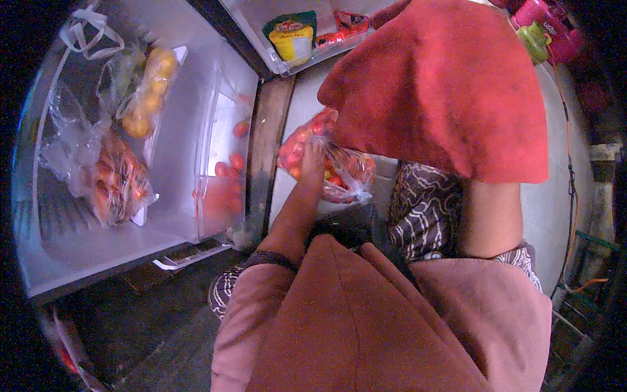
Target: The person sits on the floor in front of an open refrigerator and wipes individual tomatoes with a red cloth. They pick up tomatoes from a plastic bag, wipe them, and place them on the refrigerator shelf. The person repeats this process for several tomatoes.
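Observation:
My left hand (315,156) reaches forward onto a clear plastic bag of small tomatoes (294,149) on the pale floor; whether its fingers grip the bag cannot be told. Beside that hand, the clear plastic of a bag (353,179) holds more red tomatoes. My right arm runs up under a large red cloth (431,93), which hides the right hand.
At the left stands an open refrigerator (176,206) with bagged carrots (115,181), a bag of yellow round produce (149,98) and red tomatoes (230,169) behind a clear panel. Its door shelf (318,56) holds a green and yellow pouch (292,39). A cable (569,147) hangs right.

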Demonstrator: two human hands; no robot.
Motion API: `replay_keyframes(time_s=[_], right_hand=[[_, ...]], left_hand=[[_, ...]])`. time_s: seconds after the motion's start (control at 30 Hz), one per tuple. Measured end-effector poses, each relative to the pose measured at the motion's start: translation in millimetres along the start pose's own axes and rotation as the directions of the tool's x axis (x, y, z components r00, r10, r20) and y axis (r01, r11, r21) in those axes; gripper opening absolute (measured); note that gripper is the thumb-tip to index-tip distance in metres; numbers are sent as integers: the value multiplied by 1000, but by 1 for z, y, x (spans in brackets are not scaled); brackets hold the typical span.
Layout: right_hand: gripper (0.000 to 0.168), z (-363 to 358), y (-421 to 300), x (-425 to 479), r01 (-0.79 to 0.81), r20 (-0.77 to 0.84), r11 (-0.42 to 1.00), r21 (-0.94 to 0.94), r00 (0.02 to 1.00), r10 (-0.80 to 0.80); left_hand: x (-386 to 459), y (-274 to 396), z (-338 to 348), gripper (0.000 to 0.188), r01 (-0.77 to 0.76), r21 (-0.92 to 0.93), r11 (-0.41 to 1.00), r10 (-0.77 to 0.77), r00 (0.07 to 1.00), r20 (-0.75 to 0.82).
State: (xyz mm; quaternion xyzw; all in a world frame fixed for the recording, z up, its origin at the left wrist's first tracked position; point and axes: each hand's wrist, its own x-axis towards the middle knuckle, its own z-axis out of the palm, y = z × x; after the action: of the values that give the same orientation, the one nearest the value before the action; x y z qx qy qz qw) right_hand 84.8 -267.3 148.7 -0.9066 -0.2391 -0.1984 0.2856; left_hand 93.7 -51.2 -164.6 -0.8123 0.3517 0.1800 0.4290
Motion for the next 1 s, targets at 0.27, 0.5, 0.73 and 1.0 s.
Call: replay_keyframes(time_s=[0.27, 0.5, 0.73, 1.0], right_hand=[[6, -21, 1, 1, -6, -117, 999, -35, 993, 1], [6, -21, -16, 10, -4, -173, 947, -321, 983, -54], [7, 7, -63, 31, -17, -75, 772, -636, 996, -40], [14, 40, -152, -35, 149, 351, 983, -105, 931, -104]], left_hand=[[-6, 17, 28, 52, 155, -49, 987, -159, 983, -96], [-49, -2, -2, 33, 140, -763, 631, -302, 950, -75], [-193, -95, -82, 51, -325, -560, -762, -339, 937, -83], [-282, -92, -136, 65, -598, 116, -793, -581, 799, 155]])
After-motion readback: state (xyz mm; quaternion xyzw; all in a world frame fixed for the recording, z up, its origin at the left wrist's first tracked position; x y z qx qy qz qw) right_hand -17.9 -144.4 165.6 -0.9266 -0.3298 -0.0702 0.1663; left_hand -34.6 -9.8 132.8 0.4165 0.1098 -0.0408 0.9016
